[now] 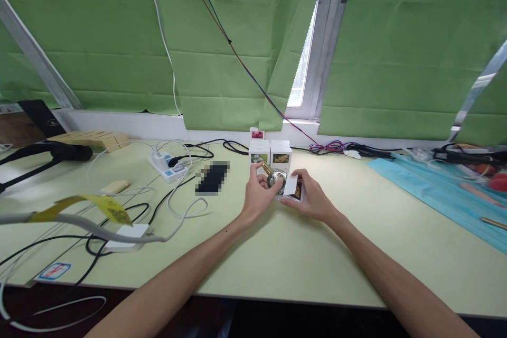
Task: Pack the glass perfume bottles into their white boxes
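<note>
Near the middle of the table, my left hand [259, 190] is closed around a round, shiny glass bottle with a long gold cap [275, 178], which looks like a perfume bottle. The cap tilts up and to the left. My right hand [311, 196] grips a small white box [290, 186] with a dark picture on its side, right beside the bottle. A white flap seems to stand out from the box; its inside is hidden. Just behind the hands stand two white boxes, one with a green picture [259, 150] and one with a yellow-brown picture [281, 152].
A small white box with a red picture [257, 134] is at the back. To the left lie a pixelated dark object [213, 178], a power strip [168, 167] and tangled cables. A blue plastic sheet [428, 185] covers the right side, and bundled wires [332, 146] run along the wall.
</note>
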A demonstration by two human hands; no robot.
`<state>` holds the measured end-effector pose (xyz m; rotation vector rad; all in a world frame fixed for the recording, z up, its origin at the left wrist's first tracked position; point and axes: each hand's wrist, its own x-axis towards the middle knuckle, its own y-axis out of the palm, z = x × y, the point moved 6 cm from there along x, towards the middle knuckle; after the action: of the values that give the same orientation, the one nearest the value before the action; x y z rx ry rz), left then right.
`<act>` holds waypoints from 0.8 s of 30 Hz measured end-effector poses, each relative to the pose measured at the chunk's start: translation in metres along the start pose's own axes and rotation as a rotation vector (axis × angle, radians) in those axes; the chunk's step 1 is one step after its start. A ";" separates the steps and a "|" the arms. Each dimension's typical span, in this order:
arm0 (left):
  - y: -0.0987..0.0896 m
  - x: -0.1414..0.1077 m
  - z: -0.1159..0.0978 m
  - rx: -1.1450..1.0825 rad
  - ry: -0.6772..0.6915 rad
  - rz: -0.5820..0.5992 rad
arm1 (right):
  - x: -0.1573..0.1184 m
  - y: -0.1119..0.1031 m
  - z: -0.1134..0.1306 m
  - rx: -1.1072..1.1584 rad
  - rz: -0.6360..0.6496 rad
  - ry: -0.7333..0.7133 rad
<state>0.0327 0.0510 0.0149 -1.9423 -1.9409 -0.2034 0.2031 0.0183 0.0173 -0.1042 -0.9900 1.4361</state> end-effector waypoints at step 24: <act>0.002 0.003 -0.003 0.093 -0.024 0.041 | 0.000 0.004 0.006 0.030 0.001 0.019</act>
<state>0.0355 0.0533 0.0183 -1.9300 -1.8888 -0.0775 0.1963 0.0159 0.0180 -0.0957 -0.9530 1.4478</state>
